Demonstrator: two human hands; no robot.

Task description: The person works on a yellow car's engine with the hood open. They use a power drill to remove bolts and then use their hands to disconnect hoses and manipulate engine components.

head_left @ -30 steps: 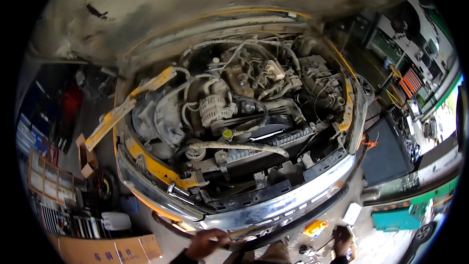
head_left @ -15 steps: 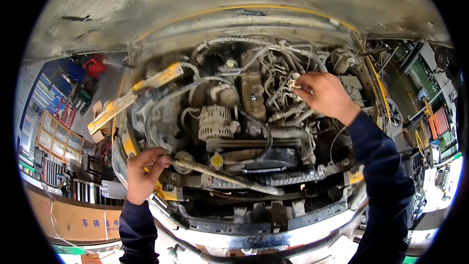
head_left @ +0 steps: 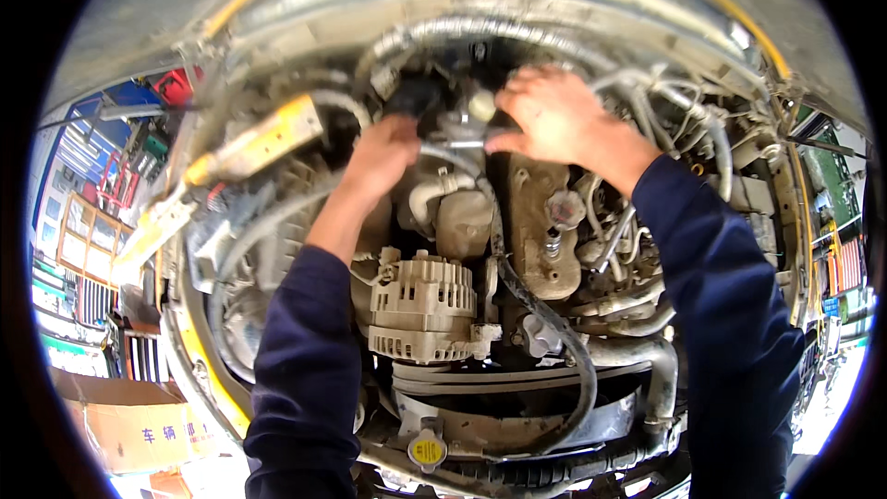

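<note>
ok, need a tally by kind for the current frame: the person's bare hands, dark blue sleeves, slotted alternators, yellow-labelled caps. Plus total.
Bare hands: 2 (left hand, right hand)
Dark blue sleeves: 2 (left sleeve, right sleeve)
Slotted alternator: 1
Yellow-labelled cap: 1
Total: 6

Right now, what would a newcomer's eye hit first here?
Probably the person's left hand and right hand, in dark sleeves, close together over the far end of the engine. Next, the pale, slotted alternator near the picture's middle, between the forearms. Two yellow accents also stand out: a round yellow-topped cap at the near side, and a slanting yellow bar at left.
</note>
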